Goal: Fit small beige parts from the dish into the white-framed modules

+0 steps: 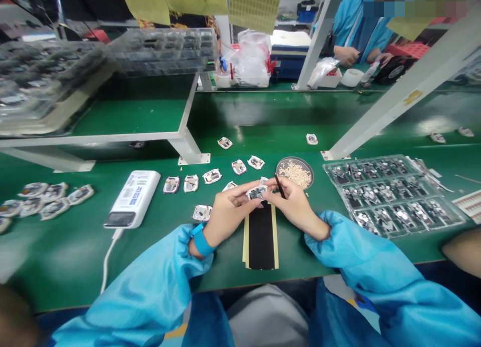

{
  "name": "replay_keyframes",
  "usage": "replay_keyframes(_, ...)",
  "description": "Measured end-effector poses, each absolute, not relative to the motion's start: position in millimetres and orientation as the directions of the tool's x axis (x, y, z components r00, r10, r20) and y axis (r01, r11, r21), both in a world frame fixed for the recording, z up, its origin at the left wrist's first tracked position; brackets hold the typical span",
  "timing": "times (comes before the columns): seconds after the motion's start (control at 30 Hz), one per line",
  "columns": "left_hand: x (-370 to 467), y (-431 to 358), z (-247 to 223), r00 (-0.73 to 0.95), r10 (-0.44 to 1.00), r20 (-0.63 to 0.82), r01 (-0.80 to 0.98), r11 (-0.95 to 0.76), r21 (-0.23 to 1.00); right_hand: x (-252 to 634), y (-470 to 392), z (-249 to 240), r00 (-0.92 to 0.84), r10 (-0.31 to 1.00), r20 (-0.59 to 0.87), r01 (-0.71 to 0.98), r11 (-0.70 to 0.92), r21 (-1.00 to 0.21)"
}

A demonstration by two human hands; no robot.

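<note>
My left hand point(230, 210), with a blue band at its wrist, grips a small white-rimmed part point(256, 192) by its left side. On the part's right side rest fingers of my right hand point(291, 201), which also holds a dark slim tool point(279, 185), tilted upward. Both hands are above the far end of a black strip with yellow edges point(262, 239). Just beyond my right hand stands a round dish of small pale pieces point(295, 172). Similar white-rimmed parts point(212, 176) lie around and left of my hands; another point(202, 212) is beside my left hand.
A white power bank point(133, 199) with a cable lies left. A clear compartment tray point(393, 194) holds parts at the right. Metal shelf legs point(190, 146) and a slanted post point(391, 91) rise from the green bench. Another person's hands point(346, 55) are across the bench.
</note>
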State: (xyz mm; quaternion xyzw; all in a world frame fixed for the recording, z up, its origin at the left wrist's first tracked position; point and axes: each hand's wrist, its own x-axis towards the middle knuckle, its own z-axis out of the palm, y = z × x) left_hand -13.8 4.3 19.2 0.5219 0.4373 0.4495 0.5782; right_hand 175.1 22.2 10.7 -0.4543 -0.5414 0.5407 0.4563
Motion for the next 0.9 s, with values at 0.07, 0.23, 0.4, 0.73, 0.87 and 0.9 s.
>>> replay_keyframes(0.07,-13,5,19,0.245,0.967,-0.072,-0.177,0.118,0.977,173,20,11,-0.168,0.986,0.022,-0.008,0.02,-1.0)
replay_keyframes(0.23,-7,2,17,0.223,0.974,-0.033,-0.239,0.088,0.967,166,15,16,-0.21,0.977,-0.031,-0.012,-0.034,-0.999)
replay_keyframes(0.4,-6,1,8,0.178,0.982,0.063,-0.06,-0.054,0.997,165,17,19,-0.177,0.984,-0.013,0.041,-0.005,-0.999)
replay_keyframes(0.73,-4,-6,8,0.056,0.97,0.238,0.165,-0.244,0.956,161,16,18,-0.164,0.986,0.026,-0.045,0.019,-0.999)
replay_keyframes(0.87,-3,-9,10,0.031,0.96,0.277,0.213,-0.277,0.937,155,14,17,-0.134,0.991,-0.001,-0.068,-0.01,-0.998)
replay_keyframes(0.9,-2,-9,10,0.028,0.961,0.276,0.215,-0.275,0.937,154,13,16,-0.128,0.992,-0.01,-0.066,-0.019,-0.998)
